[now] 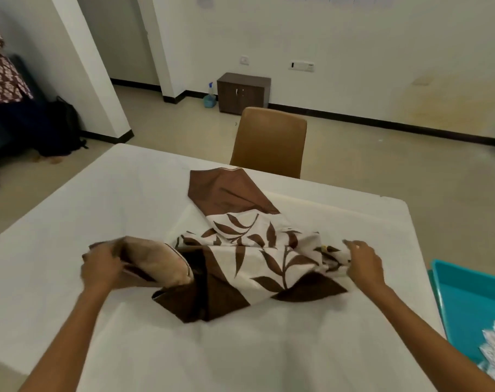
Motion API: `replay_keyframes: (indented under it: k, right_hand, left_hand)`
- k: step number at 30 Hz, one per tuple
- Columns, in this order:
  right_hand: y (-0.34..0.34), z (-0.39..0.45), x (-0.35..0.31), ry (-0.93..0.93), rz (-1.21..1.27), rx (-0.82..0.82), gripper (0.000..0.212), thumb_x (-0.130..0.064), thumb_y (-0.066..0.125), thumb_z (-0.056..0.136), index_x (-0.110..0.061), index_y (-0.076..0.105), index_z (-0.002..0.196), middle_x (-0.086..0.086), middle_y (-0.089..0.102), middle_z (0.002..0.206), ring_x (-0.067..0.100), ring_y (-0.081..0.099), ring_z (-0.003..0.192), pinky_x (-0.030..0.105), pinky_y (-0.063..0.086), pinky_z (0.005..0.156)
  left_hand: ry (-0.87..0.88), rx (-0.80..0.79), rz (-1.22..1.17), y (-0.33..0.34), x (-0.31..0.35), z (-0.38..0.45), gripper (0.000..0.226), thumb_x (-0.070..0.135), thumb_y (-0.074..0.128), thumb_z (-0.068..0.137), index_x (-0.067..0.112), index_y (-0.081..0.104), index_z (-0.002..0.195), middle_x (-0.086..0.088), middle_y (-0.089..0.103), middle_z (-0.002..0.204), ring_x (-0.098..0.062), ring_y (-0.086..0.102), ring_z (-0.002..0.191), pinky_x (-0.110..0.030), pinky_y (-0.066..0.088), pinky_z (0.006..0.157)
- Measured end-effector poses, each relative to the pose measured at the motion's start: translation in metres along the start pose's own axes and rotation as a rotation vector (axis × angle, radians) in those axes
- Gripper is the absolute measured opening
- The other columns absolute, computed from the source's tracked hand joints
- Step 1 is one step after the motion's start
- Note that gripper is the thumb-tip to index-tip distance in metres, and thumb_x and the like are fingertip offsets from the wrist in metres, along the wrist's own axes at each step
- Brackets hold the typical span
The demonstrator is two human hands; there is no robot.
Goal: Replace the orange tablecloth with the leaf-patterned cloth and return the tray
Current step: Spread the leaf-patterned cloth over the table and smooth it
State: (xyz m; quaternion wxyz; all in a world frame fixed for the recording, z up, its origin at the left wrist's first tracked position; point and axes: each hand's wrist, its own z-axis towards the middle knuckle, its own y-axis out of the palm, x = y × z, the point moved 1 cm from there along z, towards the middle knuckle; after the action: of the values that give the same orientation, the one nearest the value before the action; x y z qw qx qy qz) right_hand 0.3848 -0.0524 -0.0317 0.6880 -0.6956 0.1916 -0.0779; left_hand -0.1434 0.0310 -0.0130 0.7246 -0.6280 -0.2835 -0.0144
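Observation:
The leaf-patterned cloth, white with brown leaves and brown borders, lies bunched and partly unfolded in the middle of the white table. My left hand grips a folded brown-and-tan edge of the cloth at its left side. My right hand pinches the cloth's crumpled right end. A teal tray sits at the right edge of the view, beside the table, with shiny packets in its near corner. No orange tablecloth shows.
A tan chair stands at the table's far side. Behind it are a small dark cabinet and a spray bottle against the wall. A person in patterned clothing is at far left, beside a dark bag.

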Motion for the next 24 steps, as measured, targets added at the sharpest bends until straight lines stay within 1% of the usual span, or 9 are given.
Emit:
replay_keyframes:
  k: [2,4,6,8,11,16,21,23,24]
  right_hand:
    - [0.016,-0.021,-0.026,-0.173,0.07,0.042,0.062,-0.002,0.066,0.074,-0.017,0.05,0.133,0.012,0.047,0.138,0.029,0.042,0.129,0.042,0.035,0.105]
    - [0.036,-0.044,-0.054,-0.36,0.108,0.065,0.056,-0.015,0.074,0.072,-0.015,0.057,0.125,0.011,0.054,0.131,0.03,0.048,0.124,0.047,0.037,0.103]
    - [0.061,-0.06,-0.071,-0.459,0.043,0.018,0.061,-0.035,0.08,0.066,-0.016,0.059,0.12,0.01,0.058,0.126,0.029,0.052,0.12,0.049,0.041,0.099]
    - [0.078,-0.063,-0.076,-0.478,-0.004,-0.036,0.062,-0.04,0.085,0.055,-0.017,0.065,0.108,0.011,0.063,0.117,0.029,0.06,0.111,0.047,0.047,0.092]
    - [0.083,-0.06,-0.076,-0.45,-0.041,-0.033,0.041,-0.018,0.09,0.051,-0.015,0.071,0.088,0.012,0.069,0.101,0.029,0.068,0.091,0.043,0.053,0.081]
    - [0.084,-0.061,-0.063,-0.405,0.068,0.026,0.029,-0.004,0.077,0.068,-0.01,0.068,0.095,0.011,0.067,0.108,0.026,0.066,0.093,0.038,0.054,0.081]
    - [0.081,-0.08,-0.055,-0.441,0.18,0.066,0.029,-0.01,0.081,0.066,-0.012,0.068,0.093,0.005,0.067,0.105,0.02,0.066,0.088,0.03,0.056,0.075]
    - [0.083,-0.089,-0.055,-0.472,0.186,0.068,0.031,-0.014,0.085,0.06,-0.015,0.069,0.087,0.005,0.067,0.105,0.021,0.067,0.09,0.03,0.055,0.075]
    - [0.084,-0.092,-0.056,-0.486,0.187,0.069,0.034,-0.019,0.086,0.06,-0.017,0.068,0.088,0.006,0.066,0.108,0.021,0.066,0.095,0.031,0.054,0.078]
  left_hand:
    - [0.147,-0.046,0.019,0.017,0.027,-0.021,0.041,0.001,0.055,0.085,0.002,0.054,0.126,-0.023,0.053,0.129,-0.041,0.053,0.114,-0.047,0.042,0.094]
    - [0.383,-0.124,-0.089,0.043,0.058,-0.054,0.044,0.005,0.053,0.089,0.01,0.05,0.132,-0.014,0.05,0.136,-0.032,0.048,0.125,-0.04,0.036,0.104]
    - [0.68,-0.268,-0.009,0.072,0.085,-0.091,0.047,0.023,0.053,0.092,0.018,0.044,0.138,-0.006,0.041,0.146,-0.025,0.035,0.136,-0.042,0.025,0.112]
    - [0.813,-0.434,0.128,0.098,0.097,-0.119,0.055,0.04,0.051,0.093,0.026,0.035,0.144,0.001,0.026,0.154,-0.017,0.02,0.142,-0.043,0.01,0.116]
    - [0.814,-0.578,0.218,0.125,0.1,-0.147,0.055,0.05,0.052,0.089,0.031,0.041,0.14,0.0,0.027,0.153,-0.015,0.022,0.141,-0.041,0.01,0.118]
    - [0.831,-0.552,0.333,0.147,0.089,-0.168,0.051,0.044,0.058,0.087,0.022,0.052,0.133,-0.007,0.032,0.152,-0.022,0.035,0.136,-0.038,0.024,0.113]
    - [0.862,-0.475,0.282,0.156,0.075,-0.175,0.027,0.026,0.088,0.059,0.017,0.073,0.081,-0.009,0.067,0.114,-0.019,0.068,0.091,-0.028,0.054,0.077]
    - [0.833,-0.464,0.185,0.158,0.076,-0.18,0.043,0.024,0.091,0.054,0.018,0.073,0.092,-0.004,0.069,0.107,-0.014,0.069,0.085,-0.023,0.054,0.074]
    - [0.763,-0.505,0.099,0.152,0.08,-0.183,0.045,0.024,0.084,0.067,0.016,0.067,0.108,-0.001,0.066,0.111,-0.013,0.068,0.091,-0.023,0.053,0.081]
